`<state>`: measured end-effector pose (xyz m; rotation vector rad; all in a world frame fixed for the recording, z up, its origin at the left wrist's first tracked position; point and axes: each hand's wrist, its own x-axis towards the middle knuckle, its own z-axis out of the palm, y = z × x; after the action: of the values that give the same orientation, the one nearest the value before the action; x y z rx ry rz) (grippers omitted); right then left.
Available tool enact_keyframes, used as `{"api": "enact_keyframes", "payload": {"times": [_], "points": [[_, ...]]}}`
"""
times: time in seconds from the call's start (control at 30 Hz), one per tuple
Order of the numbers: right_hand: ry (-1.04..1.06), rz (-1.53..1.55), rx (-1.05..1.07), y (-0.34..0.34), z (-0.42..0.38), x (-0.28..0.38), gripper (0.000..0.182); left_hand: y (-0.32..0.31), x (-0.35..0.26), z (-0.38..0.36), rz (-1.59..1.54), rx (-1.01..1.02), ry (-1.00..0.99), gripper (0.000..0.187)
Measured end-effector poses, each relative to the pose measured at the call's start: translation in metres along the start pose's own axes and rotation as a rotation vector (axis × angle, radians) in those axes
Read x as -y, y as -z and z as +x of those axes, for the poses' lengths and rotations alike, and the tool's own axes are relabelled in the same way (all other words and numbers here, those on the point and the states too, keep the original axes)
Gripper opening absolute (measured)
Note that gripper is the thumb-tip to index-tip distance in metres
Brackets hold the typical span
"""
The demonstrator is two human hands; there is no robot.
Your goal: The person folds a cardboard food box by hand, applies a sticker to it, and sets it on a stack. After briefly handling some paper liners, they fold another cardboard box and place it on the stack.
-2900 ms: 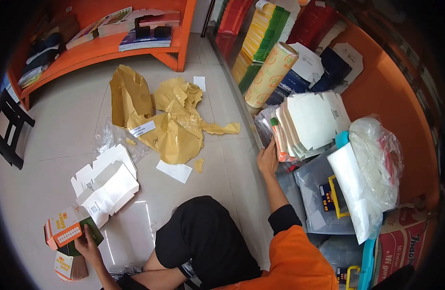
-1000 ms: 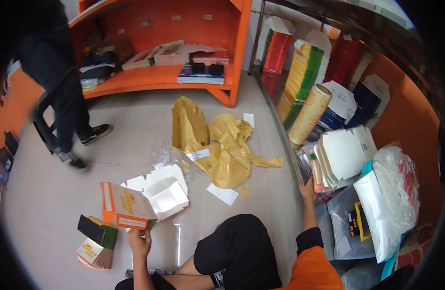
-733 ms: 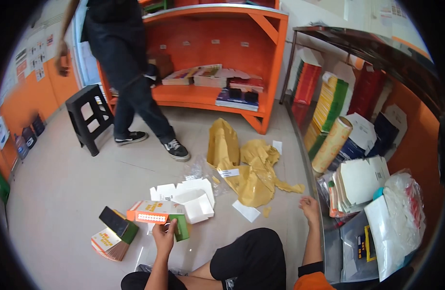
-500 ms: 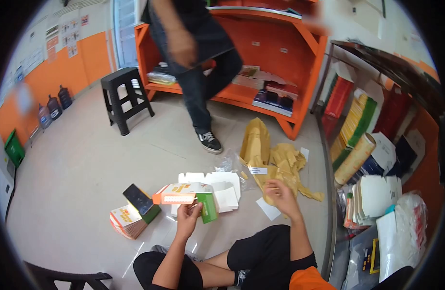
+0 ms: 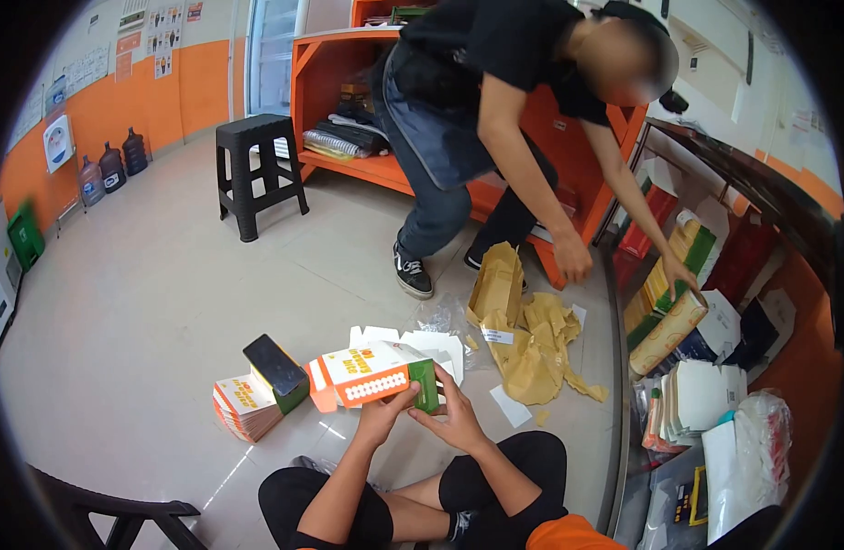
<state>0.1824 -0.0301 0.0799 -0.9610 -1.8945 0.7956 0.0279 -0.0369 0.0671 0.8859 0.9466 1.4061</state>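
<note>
In front of my crossed legs I hold a partly formed cardboard food box [image 5: 360, 365], white and orange with a green end. My left hand [image 5: 385, 415] grips its near lower edge, by the green end. My right hand [image 5: 450, 417] is closed around the green end from the right. The box's left flap stands out, unfolded. Behind it, on the floor, lie flat white cartons [image 5: 440, 343]. To the left is a stack of folded printed cartons [image 5: 243, 403] with a black phone [image 5: 275, 365] on top.
Torn brown wrapping paper [image 5: 532, 353] and clear plastic [image 5: 440, 314] lie beyond my hands. A co-worker [image 5: 504, 119] bends over at right, one hand on a rolled tube [image 5: 669, 333] on the shelf. A black stool [image 5: 255, 170] stands at back left, an orange shelf [image 5: 349, 170] behind.
My right hand has come from the wrapping paper to the box's green end. The box has turned and opened out into shape. The co-worker has moved right and bent to the shelf.
</note>
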Motion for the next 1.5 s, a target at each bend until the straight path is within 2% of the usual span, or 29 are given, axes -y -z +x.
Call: {"api": "enact_keyframes", "payload": {"times": [0.07, 0.1, 0.17, 0.23, 0.27, 0.3, 0.33, 0.4, 0.5, 0.53, 0.6, 0.63, 0.7, 0.77, 0.83, 0.93, 1.03, 1.13, 1.17, 1.27, 1.37, 1.47, 1.5], "points": [[-0.033, 0.031, 0.004, -0.001, -0.003, -0.006, 0.078, 0.003, 0.009, 0.002, 0.114, 0.064, -0.041, 0.041], [-0.066, 0.043, 0.015, -0.001, -0.005, -0.009, 0.076, -0.002, -0.006, -0.003, 0.257, 0.066, 0.007, 0.044], [-0.125, 0.045, 0.044, -0.001, -0.009, -0.014, 0.071, 0.028, 0.067, 0.015, 0.375, 0.113, -0.378, 0.046], [-0.196, 0.012, 0.069, 0.0, -0.015, -0.015, 0.059, 0.051, 0.101, 0.022, 0.789, 0.14, -0.735, 0.047], [-0.152, -0.05, 0.102, -0.001, -0.023, -0.033, 0.053, 0.047, 0.098, 0.024, 1.14, 0.113, -0.91, 0.048], [-0.104, -0.162, 0.174, -0.001, -0.031, -0.051, 0.05, 0.02, 0.065, 0.015, 0.904, 0.144, -0.593, 0.043], [-0.152, -0.037, 0.177, 0.011, -0.034, -0.016, 0.049, -0.005, 0.038, 0.007, 0.684, 0.181, -0.257, 0.038], [-0.17, 0.072, 0.158, 0.031, -0.052, -0.002, 0.043, -0.006, 0.061, 0.008, 0.961, 0.136, -0.516, 0.023], [-0.348, 0.197, -0.046, 0.077, -0.099, -0.006, 0.038, -0.027, 0.067, -0.012, 1.273, 0.075, -0.315, 0.007], [-0.313, 0.402, -0.171, 0.095, -0.118, -0.019, 0.034, -0.027, 0.077, -0.014, 1.349, 0.117, -0.318, 0.008], [-0.35, 0.648, -0.573, 0.131, -0.156, -0.045, 0.029, -0.019, 0.101, -0.019, 1.504, 0.197, -0.307, 0.008], [-0.379, 0.64, -0.764, 0.153, -0.171, -0.039, 0.031, -0.015, 0.106, -0.021, 1.573, 0.31, -0.245, 0.022], [-0.397, 0.598, -1.15, 0.196, -0.207, -0.064, 0.047, -0.015, 0.115, -0.026, 1.627, 0.355, -0.195, 0.021], [-0.439, 0.812, -1.469, 0.243, -0.24, -0.078, 0.072, -0.016, 0.124, -0.029, 1.672, 0.398, -0.15, 0.019], [-0.446, 0.909, -1.603, 0.281, -0.274, -0.099, 0.095, -0.011, 0.131, -0.032, 1.716, 0.434, -0.097, 0.018], [-0.416, 0.914, -1.588, 0.317, -0.299, -0.114, 0.109, -0.004, 0.141, -0.031, 1.763, 0.436, -0.082, 0.017], [-0.308, 0.976, -1.432, 0.344, -0.313, -0.126, 0.098, 0.004, 0.145, -0.033, 1.828, 0.424, -0.041, 0.011], [-0.299, 0.993, -1.438, 0.359, -0.318, -0.135, 0.081, 0.026, 0.153, -0.038, 1.899, 0.427, 0.052, 0.012], [-0.344, 0.997, -1.509, 0.363, -0.318, -0.136, 0.066, 0.031, 0.152, -0.039, 1.935, 0.467, 0.115, 0.013], [-0.378, 0.847, -1.583, 0.366, -0.304, -0.136, 0.097, 0.025, 0.132, -0.043, 2.067, 0.651, 0.33, 0.016], [-0.315, 0.93, -1.716, 0.37, -0.291, -0.141, 0.089, -0.028, 0.083, -0.022, 2.106, 0.967, 0.472, 0.019], [-0.357, 0.902, -1.779, 0.37, -0.277, -0.13, 0.086, -0.124, 0.048, 0.031, 1.707, 1.211, 0.223, 0.033], [-0.342, 0.9, -1.768, 0.368, -0.278, -0.126, 0.087, -0.181, 0.041, 0.042, 1.776, 1.185, 0.144, 0.044]]}}
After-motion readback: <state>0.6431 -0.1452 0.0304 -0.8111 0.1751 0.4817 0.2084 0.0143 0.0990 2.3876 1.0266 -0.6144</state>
